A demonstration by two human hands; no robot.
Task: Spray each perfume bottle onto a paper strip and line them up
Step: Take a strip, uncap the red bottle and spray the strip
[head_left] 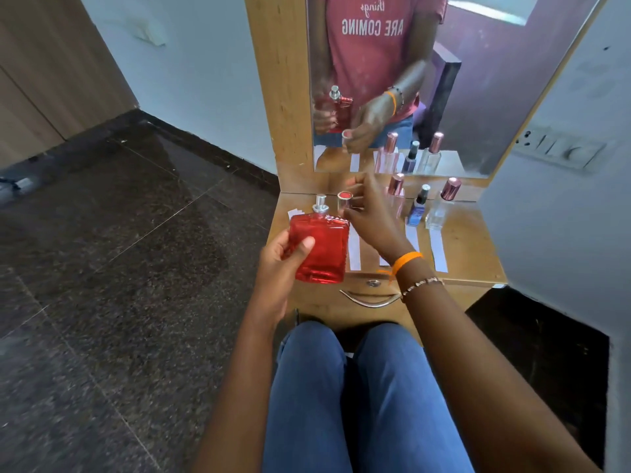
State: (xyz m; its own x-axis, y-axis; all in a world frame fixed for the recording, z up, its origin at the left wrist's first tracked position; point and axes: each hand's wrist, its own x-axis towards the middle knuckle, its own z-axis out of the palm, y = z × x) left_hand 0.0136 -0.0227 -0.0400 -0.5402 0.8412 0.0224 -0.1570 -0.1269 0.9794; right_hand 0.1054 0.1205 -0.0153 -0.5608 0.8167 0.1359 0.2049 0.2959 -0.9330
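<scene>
Holding an uncapped red perfume bottle (320, 247) above the front of a small wooden dressing table (467, 244), a seated person readies it for spraying.

The left hand (280, 264) wraps the bottle's flat body, thumb across its face; the right hand (372, 216) pinches the cap (344, 201) just beside the bare nozzle (321, 202). Thick, smooth glass likely makes it heavy, slippery and breakable, so the broad sides are the safest hold. Paper strips (438, 250) lie before three other bottles (418, 206).
</scene>
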